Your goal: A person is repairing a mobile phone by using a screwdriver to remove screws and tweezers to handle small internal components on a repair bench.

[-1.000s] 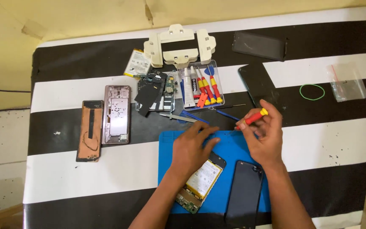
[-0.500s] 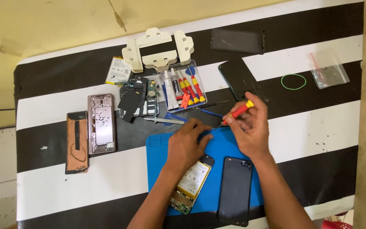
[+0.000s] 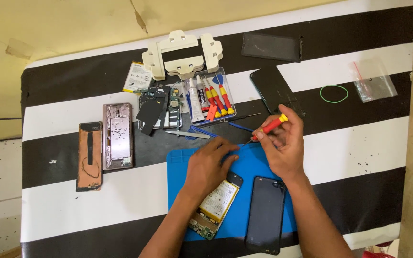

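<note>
Black-and-white striped cloth covers the desk [image 3: 72,114]; on the blue mat [image 3: 180,167] lies an opened phone [image 3: 216,203], battery exposed, back cover [image 3: 264,215] already off beside it. The left hand [image 3: 206,165] presses flat; right hand [image 3: 285,148] fingers pinch a red screwdriver [image 3: 268,126].

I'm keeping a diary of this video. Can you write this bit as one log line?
right hand: holds red screwdriver | left hand: on blue mat, above opened phone | nearby: black back cover
</note>
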